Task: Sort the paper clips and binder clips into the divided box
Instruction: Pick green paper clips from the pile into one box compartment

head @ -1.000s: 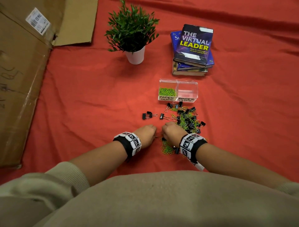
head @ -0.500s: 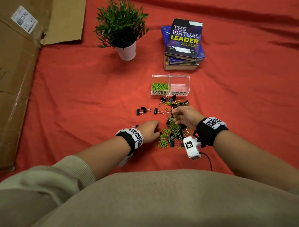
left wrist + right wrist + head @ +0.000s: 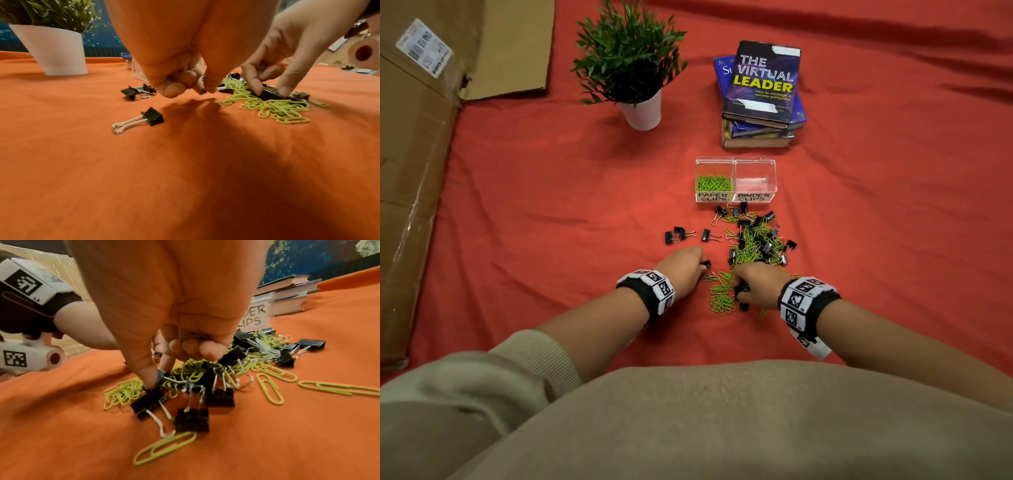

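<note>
The clear divided box (image 3: 735, 161) stands beyond the pile; its "PAPER CLIPS" side holds green paper clips (image 3: 714, 183), and its "BINDER CLIPS" side looks empty. A mixed pile of black binder clips and green paper clips (image 3: 755, 240) lies in front of it. My right hand (image 3: 739, 291) is at the pile's near end, thumb and forefinger pinching a black binder clip (image 3: 151, 400), with wire handles inside its curled fingers. My left hand (image 3: 702, 265), fingers curled, pinches a small black binder clip (image 3: 202, 91) just left of the green clips.
Three loose binder clips (image 3: 678, 234) lie left of the pile on the red cloth (image 3: 551, 222). A potted plant (image 3: 640, 109) and a stack of books (image 3: 760, 92) stand behind the box. Flattened cardboard (image 3: 410, 171) covers the left edge.
My right hand has drawn back from the middle of the pile to its near end. My left hand has crept slightly forward beside the green clips.
</note>
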Demonstrator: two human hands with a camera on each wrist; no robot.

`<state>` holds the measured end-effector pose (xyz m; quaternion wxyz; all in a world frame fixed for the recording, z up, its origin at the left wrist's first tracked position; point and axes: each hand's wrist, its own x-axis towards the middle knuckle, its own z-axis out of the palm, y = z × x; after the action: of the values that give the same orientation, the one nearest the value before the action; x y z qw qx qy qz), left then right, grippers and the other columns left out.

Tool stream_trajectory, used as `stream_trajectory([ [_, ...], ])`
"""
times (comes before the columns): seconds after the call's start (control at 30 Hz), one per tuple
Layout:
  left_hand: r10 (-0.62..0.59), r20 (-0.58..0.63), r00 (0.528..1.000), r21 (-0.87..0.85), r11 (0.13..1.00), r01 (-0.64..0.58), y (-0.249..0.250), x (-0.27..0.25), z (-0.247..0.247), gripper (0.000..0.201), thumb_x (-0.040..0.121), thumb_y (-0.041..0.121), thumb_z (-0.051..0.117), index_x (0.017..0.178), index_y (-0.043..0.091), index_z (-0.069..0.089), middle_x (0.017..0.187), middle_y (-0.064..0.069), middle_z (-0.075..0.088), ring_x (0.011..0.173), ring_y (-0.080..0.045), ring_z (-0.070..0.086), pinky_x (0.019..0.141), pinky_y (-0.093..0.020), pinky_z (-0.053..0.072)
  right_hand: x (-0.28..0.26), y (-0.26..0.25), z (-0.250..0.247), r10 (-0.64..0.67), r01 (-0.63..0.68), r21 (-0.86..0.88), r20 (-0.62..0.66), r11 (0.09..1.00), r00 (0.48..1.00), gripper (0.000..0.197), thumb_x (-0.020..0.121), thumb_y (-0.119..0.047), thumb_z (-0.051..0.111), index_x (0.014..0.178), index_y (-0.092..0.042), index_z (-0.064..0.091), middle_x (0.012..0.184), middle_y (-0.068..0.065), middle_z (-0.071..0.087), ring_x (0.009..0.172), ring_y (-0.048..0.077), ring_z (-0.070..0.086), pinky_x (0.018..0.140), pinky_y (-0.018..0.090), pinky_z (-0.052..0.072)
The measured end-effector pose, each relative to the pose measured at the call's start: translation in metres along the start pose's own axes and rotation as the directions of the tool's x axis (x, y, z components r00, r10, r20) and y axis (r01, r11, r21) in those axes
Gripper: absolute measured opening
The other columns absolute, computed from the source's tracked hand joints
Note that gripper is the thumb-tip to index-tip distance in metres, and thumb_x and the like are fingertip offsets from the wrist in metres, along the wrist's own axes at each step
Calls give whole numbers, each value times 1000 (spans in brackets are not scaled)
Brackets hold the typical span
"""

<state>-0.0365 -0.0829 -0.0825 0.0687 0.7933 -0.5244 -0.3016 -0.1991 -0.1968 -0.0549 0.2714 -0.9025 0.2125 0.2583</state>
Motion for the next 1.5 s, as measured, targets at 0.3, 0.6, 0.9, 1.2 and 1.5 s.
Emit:
stream_trajectory([
  [0.3,49,8,999,131,990,-49,22,-13,0,46,82,49,60,106,11,47,111,-10,56,106,-29,55,87,-37,45,14,-5,-13,-17,17,2,-126,1000,992,25,83,-20,57,107,-15,57,111,6,58,104,24,56,89,38,49],
  [0.6,5,47,999,186,982,-14,30,-15,11,48,86,38,62,118,7,44,124,-14,51,118,-32,50,93,-42,45,13,-11,3,-119,91,-233,-110,968,987,32,91,-26,53,115,-5,54,115,10,51,112,26,50,89,36,44],
  [0.9,93,123,988,338,932,-130,29,-12,10,33,96,26,46,120,3,45,125,-16,51,117,-33,50,92,-43,44,15,-14,8,-60,44,-185,-81,982,995,28,92,-22,50,112,-1,53,115,12,49,110,28,49,90,38,44],
  [1.2,93,187,978,409,898,-163,26,-11,14,28,97,16,34,119,2,45,122,-18,51,112,-34,53,89,-43,45,25,-4,-47,101,-98,318,9,943,995,21,93,-32,53,92,-12,61,81,1,60,61,12,51,53,23,42],
  [1.5,191,247,950,421,862,-282,23,-14,6,26,97,13,32,117,0,44,117,-19,50,101,-33,57,83,-44,47,75,1,-137,233,-68,690,-148,721,961,18,89,-29,60,90,-12,66,84,1,68,65,11,55,63,26,48],
])
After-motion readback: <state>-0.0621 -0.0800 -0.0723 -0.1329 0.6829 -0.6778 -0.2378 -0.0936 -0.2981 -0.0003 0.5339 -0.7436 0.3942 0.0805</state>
